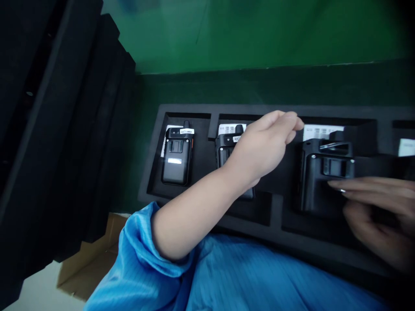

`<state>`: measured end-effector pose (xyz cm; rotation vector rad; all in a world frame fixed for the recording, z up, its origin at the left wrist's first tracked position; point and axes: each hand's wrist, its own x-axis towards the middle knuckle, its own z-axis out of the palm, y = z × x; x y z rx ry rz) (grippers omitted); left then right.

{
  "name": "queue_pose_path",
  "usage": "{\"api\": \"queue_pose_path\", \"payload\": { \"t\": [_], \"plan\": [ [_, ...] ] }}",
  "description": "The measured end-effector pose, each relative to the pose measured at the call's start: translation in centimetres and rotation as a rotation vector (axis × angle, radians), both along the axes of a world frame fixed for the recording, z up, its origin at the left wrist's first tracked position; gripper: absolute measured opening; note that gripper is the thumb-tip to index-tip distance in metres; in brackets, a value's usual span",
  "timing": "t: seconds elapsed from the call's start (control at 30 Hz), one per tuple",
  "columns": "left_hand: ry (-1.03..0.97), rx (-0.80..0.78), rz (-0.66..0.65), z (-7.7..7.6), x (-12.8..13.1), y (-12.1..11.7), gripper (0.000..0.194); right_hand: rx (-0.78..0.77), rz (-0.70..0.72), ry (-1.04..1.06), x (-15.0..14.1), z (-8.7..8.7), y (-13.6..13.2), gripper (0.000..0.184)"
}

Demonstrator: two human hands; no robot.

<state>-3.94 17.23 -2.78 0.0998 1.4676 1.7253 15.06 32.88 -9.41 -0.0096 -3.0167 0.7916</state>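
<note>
My left hand (267,142) is over the middle handheld radio (223,153), partly covering it. Its fingers are curled together, and whatever they may hold is hidden. At the right, my right hand (382,211) is blurred, its fingers stretched out over the lower part of a black radio (330,185). A small bright glint shows at those fingertips; I cannot tell what it is. Another black radio (177,162) lies back up in the left compartment, with a white barcode label near its stubby antenna. All sit in a dark foam tray (214,125).
Tall stacked black foam trays (84,108) stand at the left. Below them is an open cardboard box (87,263). White printed labels (324,131) lie behind the radios, with another white label (407,147) at the right edge. A green surface (259,39) extends behind the tray.
</note>
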Motion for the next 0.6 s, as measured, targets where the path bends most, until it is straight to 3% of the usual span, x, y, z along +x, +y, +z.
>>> {"api": "queue_pose_path", "payload": {
  "t": [0.3, 0.6],
  "plan": [
    [0.012, -0.008, -0.018, 0.1, 0.0, 0.1, 0.030, 0.054, -0.009, -0.106, -2.1, 1.0, -2.1, 0.061],
    [0.014, -0.006, -0.020, 0.2, 0.0, 0.0, 0.031, 0.055, -0.095, -0.056, -1.4, 0.7, -1.5, 0.063]
  ]
}}
